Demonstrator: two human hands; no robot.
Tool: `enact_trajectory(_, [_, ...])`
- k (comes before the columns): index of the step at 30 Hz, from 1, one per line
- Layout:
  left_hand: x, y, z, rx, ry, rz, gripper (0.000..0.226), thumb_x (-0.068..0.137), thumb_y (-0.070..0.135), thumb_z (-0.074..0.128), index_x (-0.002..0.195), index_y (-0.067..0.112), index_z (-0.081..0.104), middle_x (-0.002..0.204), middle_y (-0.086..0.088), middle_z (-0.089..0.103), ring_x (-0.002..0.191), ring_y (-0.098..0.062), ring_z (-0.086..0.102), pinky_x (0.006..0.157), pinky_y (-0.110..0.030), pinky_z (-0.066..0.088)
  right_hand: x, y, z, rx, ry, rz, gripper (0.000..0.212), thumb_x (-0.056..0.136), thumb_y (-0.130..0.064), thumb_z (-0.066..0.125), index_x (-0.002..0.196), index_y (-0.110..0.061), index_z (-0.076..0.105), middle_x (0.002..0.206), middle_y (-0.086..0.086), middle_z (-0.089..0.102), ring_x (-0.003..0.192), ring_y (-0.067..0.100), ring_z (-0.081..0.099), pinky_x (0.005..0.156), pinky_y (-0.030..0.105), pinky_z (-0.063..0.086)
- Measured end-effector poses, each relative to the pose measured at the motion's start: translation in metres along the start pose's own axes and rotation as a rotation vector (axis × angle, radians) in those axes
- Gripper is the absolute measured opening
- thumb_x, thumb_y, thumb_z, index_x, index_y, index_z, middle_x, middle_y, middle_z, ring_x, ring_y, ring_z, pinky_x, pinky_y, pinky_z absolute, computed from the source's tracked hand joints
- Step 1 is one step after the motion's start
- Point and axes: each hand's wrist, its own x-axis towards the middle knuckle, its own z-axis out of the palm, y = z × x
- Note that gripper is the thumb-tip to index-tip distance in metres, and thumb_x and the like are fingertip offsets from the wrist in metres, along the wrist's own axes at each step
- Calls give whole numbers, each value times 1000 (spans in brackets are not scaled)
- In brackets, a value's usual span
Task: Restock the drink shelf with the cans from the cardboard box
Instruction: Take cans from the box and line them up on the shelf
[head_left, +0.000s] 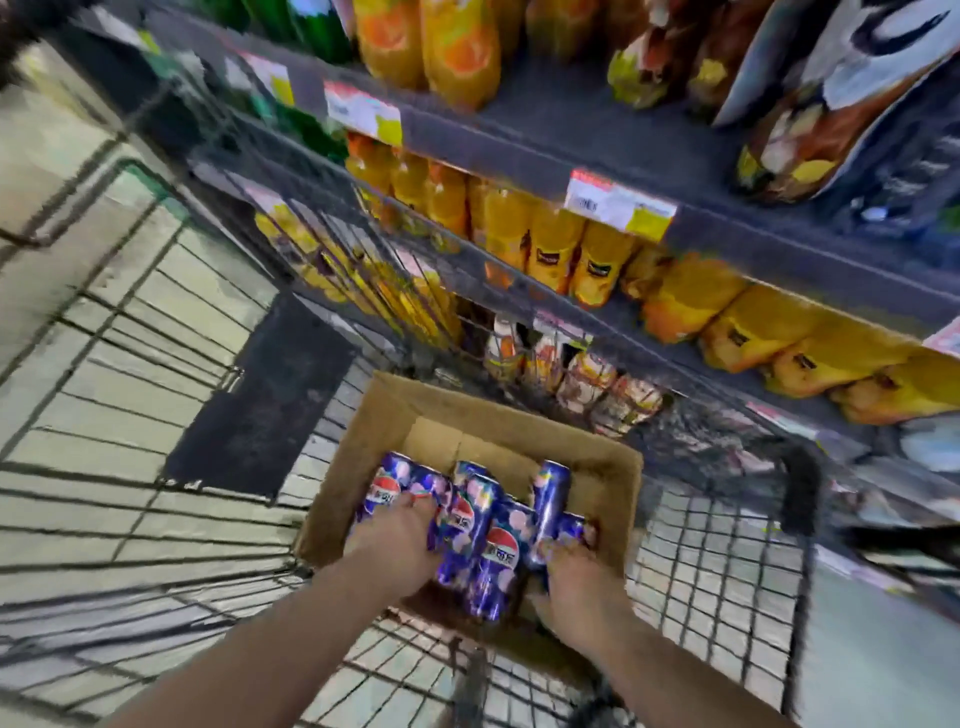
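A: Where are the cans (498, 556) vs. the hands?

B: All inside the cardboard box (608, 467), lying packed in its near half. The person's L hand (395, 540) sits on the box's left-side cans, fingers bent down over them in a grip. The R hand (582, 582) is at the box's near-right corner. Its fingers wrap the btm of one tilted can (551, 493), which rears up above the rest.

A: Counts?

B: 1 box, 2 hands, both forearms bare. Cans: at least 6 incl. the tilted one. Motion blur stops an exact no.

A: Materials, shapes?

B: The cans are slim cylinders, glossy blue w/ pink blotches and a round red-white-blue logo. The box is plain brown card, open-topped, and the far half of its floor is bare. It sits in a wire-mesh cart (717, 561), a dark grid all round the box. Beyond the box's far side stands the drink shelf (571, 130). It has dark flat boards w/ rows of orange-yellow bottles (556, 249). White-and-yellow price tags (618, 205) hang on the board edges, at least 3, print unreadable. Left of the box, through the mesh, lie pale floor tiles (52, 171).
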Motion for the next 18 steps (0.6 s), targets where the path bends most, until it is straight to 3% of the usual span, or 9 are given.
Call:
enact_trajectory(4, [37, -10, 24, -43, -44, 0, 68, 84, 45, 55, 141, 19, 29, 143, -7, 36, 128, -27, 45, 102, -37, 41, 30, -7, 25, 318, -16, 161, 55, 88, -42, 54, 132, -12, 41, 133, 12, 51, 122, 30, 50, 99, 32, 40])
enact_trajectory(7, [55, -16, 42, -52, -66, 20, 69, 83, 45, 56, 139, 18, 29, 139, -8, 40, 125, -29, 46, 100, -39, 43, 48, -9, 42, 581, -38, 249, 53, 92, -33, 53, 136, -9, 37, 134, 12, 50, 119, 33, 51, 83, 16, 48])
enact_trajectory(10, [70, -21, 54, -69, -106, 43, 72, 82, 44, 59, 140, 16, 26, 138, -9, 41, 125, -30, 45, 100, -40, 43, 63, -18, 55, 698, -25, 376, 76, 76, -46, 67, 137, -18, 31, 130, 6, 56, 117, 28, 55, 95, 34, 47])
enact_trajectory(12, [78, -25, 60, -121, -116, 58, 72, 80, 42, 63, 139, 18, 29, 138, -8, 42, 124, -28, 45, 101, -40, 43, 70, -25, 64, 780, 5, 444, 89, 74, -45, 71, 141, -15, 22, 129, 9, 58, 119, 30, 55, 97, 37, 44])
enact_trajectory(18, [87, -28, 67, -375, -149, 47, 69, 77, 36, 70, 135, 20, 37, 134, -3, 49, 120, -22, 49, 99, -33, 43, 77, -35, 75, 945, 99, 513, 75, 79, -33, 70, 133, -13, 22, 130, 12, 55, 119, 30, 54, 95, 38, 44])
